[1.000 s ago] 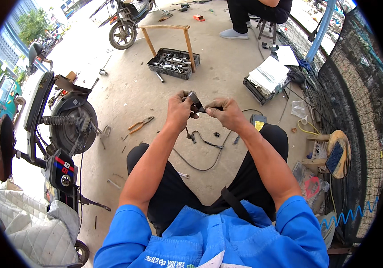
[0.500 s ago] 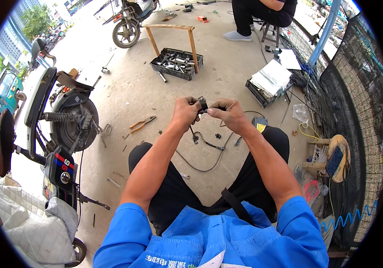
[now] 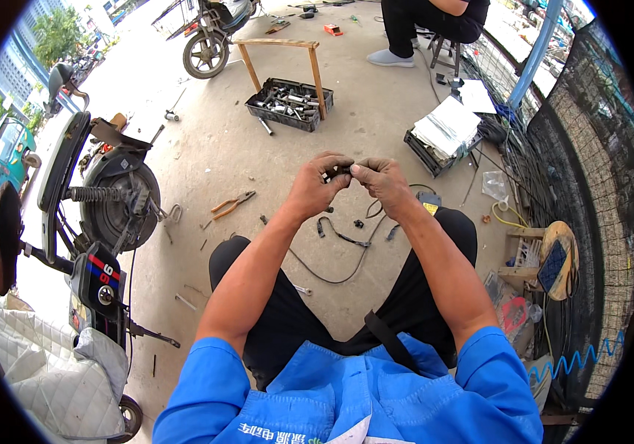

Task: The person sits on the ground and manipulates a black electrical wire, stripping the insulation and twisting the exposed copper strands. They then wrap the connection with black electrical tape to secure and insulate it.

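Both my hands meet in front of my knees around a small black part [image 3: 338,173], mostly covered by my fingers; its exact kind I cannot make out. My left hand [image 3: 315,186] is closed on its left side, thumb against the fingers. From the right, my right hand [image 3: 385,186] pinches its end between thumb and fingertips. On the concrete below lies a thin black cable [image 3: 334,283] in a loose curve, with a short sleeved wire [image 3: 346,237] beside it. A grey box [image 3: 429,197] with a yellow label sits by my right knee.
Orange-handled pliers [image 3: 233,206] lie left of my hands. Ahead stands a black tool tray [image 3: 287,121] with a wooden handle frame. A partly dismantled scooter [image 3: 102,274] is at left. At right are a crate of papers [image 3: 444,133] and a wooden stool [image 3: 560,255]; another person [image 3: 435,26] sits beyond.
The black part, which stood up above my fingers, is now lower and more covered. My left fingers have moved over it, and my right hand has come closer to the left.
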`<action>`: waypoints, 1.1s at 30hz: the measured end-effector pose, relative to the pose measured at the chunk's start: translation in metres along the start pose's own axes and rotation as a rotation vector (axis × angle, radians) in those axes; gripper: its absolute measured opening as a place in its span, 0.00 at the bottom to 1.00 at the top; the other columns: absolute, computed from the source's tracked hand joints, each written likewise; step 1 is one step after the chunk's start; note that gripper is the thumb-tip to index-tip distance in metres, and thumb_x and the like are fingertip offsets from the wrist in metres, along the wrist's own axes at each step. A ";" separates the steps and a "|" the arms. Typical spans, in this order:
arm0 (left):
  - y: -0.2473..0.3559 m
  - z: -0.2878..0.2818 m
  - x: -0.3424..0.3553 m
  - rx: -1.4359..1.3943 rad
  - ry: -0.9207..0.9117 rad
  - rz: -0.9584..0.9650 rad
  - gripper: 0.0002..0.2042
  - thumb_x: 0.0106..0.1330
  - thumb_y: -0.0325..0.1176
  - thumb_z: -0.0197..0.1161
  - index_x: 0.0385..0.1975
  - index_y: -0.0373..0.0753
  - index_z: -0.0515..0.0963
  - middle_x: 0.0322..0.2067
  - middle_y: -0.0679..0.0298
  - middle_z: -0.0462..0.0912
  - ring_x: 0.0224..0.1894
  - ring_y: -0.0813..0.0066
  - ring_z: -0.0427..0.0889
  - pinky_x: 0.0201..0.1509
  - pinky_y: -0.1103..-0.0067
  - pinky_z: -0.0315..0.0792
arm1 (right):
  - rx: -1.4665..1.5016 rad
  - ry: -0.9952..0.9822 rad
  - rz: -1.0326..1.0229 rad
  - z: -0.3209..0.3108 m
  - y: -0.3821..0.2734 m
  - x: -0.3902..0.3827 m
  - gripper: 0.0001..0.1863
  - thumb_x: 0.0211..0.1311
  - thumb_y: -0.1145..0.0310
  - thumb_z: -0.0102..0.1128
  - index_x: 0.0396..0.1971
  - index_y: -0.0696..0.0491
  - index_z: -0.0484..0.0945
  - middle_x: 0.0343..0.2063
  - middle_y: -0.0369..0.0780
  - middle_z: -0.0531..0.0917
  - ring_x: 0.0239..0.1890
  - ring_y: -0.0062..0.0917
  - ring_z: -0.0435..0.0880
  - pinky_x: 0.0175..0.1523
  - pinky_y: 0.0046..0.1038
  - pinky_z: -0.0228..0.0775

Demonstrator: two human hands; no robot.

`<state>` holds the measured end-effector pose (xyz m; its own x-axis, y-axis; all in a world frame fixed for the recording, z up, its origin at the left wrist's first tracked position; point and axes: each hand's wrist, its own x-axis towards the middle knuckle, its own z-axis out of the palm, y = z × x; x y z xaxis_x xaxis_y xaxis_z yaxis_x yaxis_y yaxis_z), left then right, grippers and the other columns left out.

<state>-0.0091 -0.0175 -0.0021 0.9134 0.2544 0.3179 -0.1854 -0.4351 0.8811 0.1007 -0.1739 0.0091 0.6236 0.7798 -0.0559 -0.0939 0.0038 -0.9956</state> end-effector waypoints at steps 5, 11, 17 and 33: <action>0.001 -0.001 0.001 -0.138 -0.035 -0.066 0.15 0.62 0.20 0.61 0.50 0.30 0.80 0.49 0.60 0.79 0.40 0.75 0.82 0.42 0.78 0.78 | -0.004 0.046 -0.052 -0.001 0.005 0.003 0.13 0.62 0.61 0.67 0.25 0.56 0.83 0.18 0.29 0.73 0.21 0.12 0.65 0.26 0.19 0.55; 0.006 -0.004 0.000 -0.207 -0.073 -0.128 0.16 0.61 0.17 0.60 0.50 0.31 0.80 0.44 0.62 0.82 0.39 0.75 0.83 0.42 0.78 0.80 | 0.055 0.052 0.031 -0.004 0.000 0.003 0.15 0.62 0.60 0.67 0.23 0.56 0.81 0.16 0.30 0.71 0.17 0.12 0.63 0.21 0.19 0.51; 0.005 0.004 -0.003 0.030 0.030 0.008 0.13 0.59 0.16 0.61 0.43 0.31 0.80 0.42 0.60 0.84 0.42 0.74 0.84 0.43 0.77 0.80 | 0.201 -0.039 0.107 -0.006 0.005 0.005 0.16 0.64 0.59 0.64 0.22 0.54 0.78 0.15 0.29 0.69 0.15 0.11 0.59 0.19 0.18 0.46; 0.018 0.005 -0.002 0.282 0.125 0.438 0.12 0.52 0.11 0.60 0.32 0.34 0.76 0.38 0.60 0.82 0.40 0.65 0.83 0.44 0.74 0.78 | -0.073 0.168 0.079 -0.013 0.016 0.013 0.13 0.61 0.65 0.68 0.26 0.61 0.84 0.21 0.34 0.78 0.24 0.16 0.71 0.28 0.25 0.61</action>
<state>-0.0126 -0.0306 0.0112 0.7191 0.0903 0.6890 -0.4195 -0.7341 0.5340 0.1172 -0.1716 -0.0085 0.7377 0.6606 -0.1396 -0.0949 -0.1032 -0.9901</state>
